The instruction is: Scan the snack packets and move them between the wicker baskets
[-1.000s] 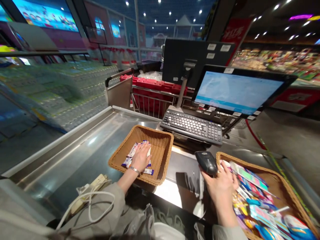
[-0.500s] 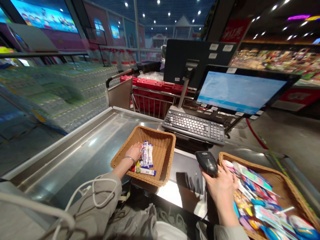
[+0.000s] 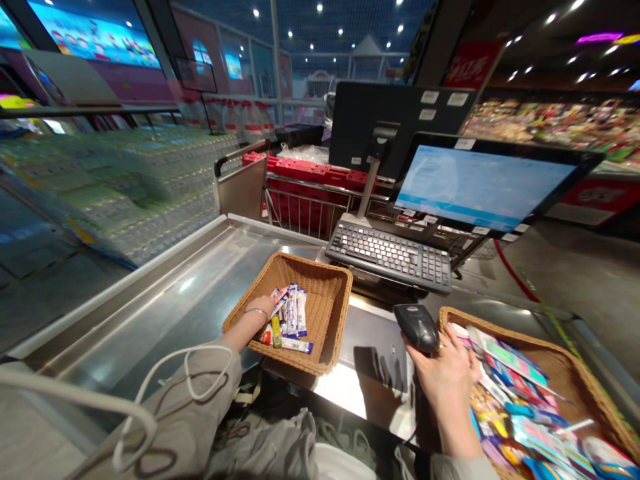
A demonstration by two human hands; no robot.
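Note:
My left hand (image 3: pixel 261 307), with a bracelet at the wrist, reaches into the near wicker basket (image 3: pixel 339 327). Its fingers are closed at a small pink-and-white packet (image 3: pixel 280 294); the fingertips are partly hidden. Beside it lie several slim white-and-blue packets (image 3: pixel 293 310), a yellow packet (image 3: pixel 276 331) and a red-and-white item (image 3: pixel 267 335). A black handheld barcode scanner (image 3: pixel 417 327) is gripped in my right hand (image 3: pixel 447 373), its head pointing up and left. That hand is just left of a second wicker basket (image 3: pixel 567 367), filled with colourful wrapped goods (image 3: pixel 525 400).
Both baskets are at a metal checkout counter (image 3: pixel 185 283). Behind stand a black keyboard (image 3: pixel 390 253), a lit monitor (image 3: pixel 480 183) and a second screen's dark back (image 3: pixel 400 130). A metal cart (image 3: pixel 305 203) is beyond the counter edge. A white cable (image 3: pixel 145 393) crosses my left sleeve.
My left hand has shifted slightly left and down inside the basket, uncovering more of the packets and the yellow one. My right hand still grips the scanner in nearly the same place.

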